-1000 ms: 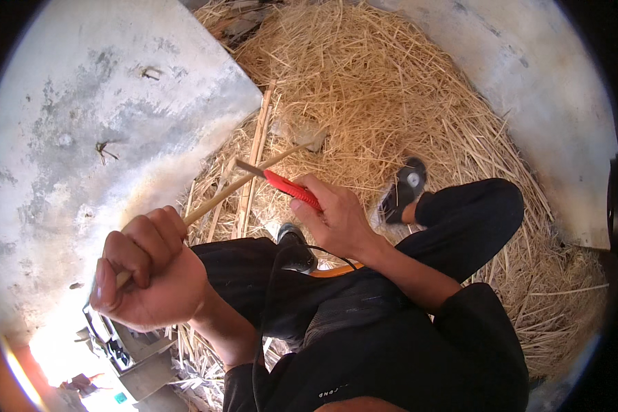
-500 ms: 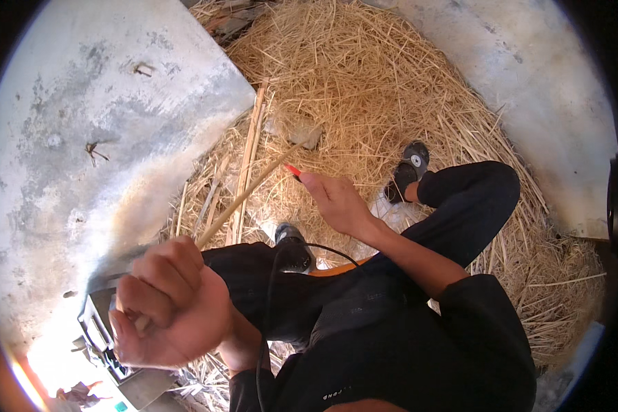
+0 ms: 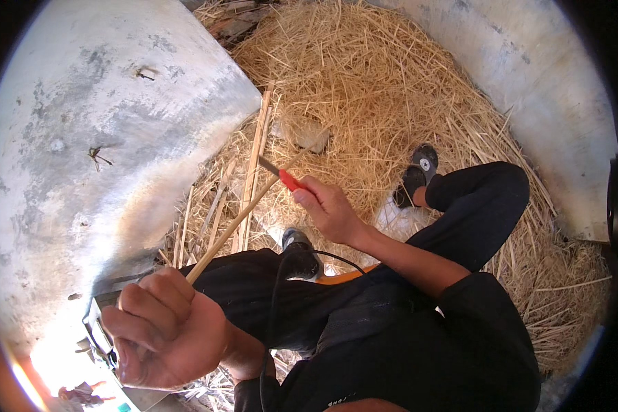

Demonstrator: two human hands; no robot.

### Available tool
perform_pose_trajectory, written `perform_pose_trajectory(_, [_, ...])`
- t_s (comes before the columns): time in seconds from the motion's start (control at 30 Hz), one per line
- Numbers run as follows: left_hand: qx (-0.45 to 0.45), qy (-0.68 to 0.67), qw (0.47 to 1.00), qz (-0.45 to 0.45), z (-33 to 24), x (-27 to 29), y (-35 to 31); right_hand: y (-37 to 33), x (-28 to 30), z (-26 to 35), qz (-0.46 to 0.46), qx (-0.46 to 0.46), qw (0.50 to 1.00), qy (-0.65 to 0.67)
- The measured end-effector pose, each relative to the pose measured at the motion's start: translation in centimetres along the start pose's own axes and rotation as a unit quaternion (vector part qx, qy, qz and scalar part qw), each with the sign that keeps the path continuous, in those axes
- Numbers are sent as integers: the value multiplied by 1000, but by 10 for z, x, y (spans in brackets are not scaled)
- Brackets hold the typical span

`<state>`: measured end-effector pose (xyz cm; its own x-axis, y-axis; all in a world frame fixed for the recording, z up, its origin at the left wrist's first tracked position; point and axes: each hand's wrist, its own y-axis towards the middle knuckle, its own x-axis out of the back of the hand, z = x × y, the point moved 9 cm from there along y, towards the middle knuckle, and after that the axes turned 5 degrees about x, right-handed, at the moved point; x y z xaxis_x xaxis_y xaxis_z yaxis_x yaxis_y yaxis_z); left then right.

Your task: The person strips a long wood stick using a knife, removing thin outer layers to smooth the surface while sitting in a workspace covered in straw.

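My left hand (image 3: pixel 168 329) is closed in a fist at the lower left. From it a slim, pale wooden stick (image 3: pixel 230 230) slants up and to the right, tapering toward the straw. My right hand (image 3: pixel 329 209) grips a small knife with a red handle (image 3: pixel 292 181), its dark blade pointing up and left. In this view the knife overlaps the far part of the stick; I cannot tell whether the two touch.
Loose straw (image 3: pixel 378 89) covers the floor around my feet. Long wooden strips (image 3: pixel 256 144) lie beyond the stick, near a stone-like lump (image 3: pixel 312 135). Stained pale walls (image 3: pixel 151 103) stand on both sides. A black cable (image 3: pixel 275 295) hangs across my lap.
My right hand has turned and shifted slightly, so the knife's blade now shows across the stick. My left hand has moved a little left and down, still around the stick.
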<state>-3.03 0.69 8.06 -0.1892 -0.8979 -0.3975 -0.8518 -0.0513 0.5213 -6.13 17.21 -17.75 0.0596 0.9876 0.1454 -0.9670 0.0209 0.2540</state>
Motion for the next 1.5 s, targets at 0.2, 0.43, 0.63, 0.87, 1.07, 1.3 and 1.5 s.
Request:
perform_pose_trajectory(0.2, [-11, 29, 999, -12, 6, -10, 5, -7, 2, -34, -16, -164, 982, -94])
perform_pose_trajectory(0.43, [27, -33, 991, 131, 13, -30, 4, -3, 5, -17, 7, -123, 982, -143])
perform_pose_trajectory(0.63, [-17, -43, 997, 61, 6, -10, 16, -4, -4, 10, 11, -14, 998, -57])
perform_pose_trajectory(0.87, [-2, -28, 992, 126, 9, -32, 0, 6, 17, -13, -13, -119, 979, -167])
perform_pose_trajectory(1.07, [-22, -21, 991, 134, 7, -28, 8, 8, 12, -31, -14, -82, 993, -89])
perform_pose_trajectory(1.3, [-32, 44, 986, 159, 4, -33, 5, 7, 23, -1, -43, -116, 989, -76])
perform_pose_trajectory(1.5, [-17, -51, 942, 332, 5, -51, 0, 5, 5, 31, 93, -94, 984, -121])
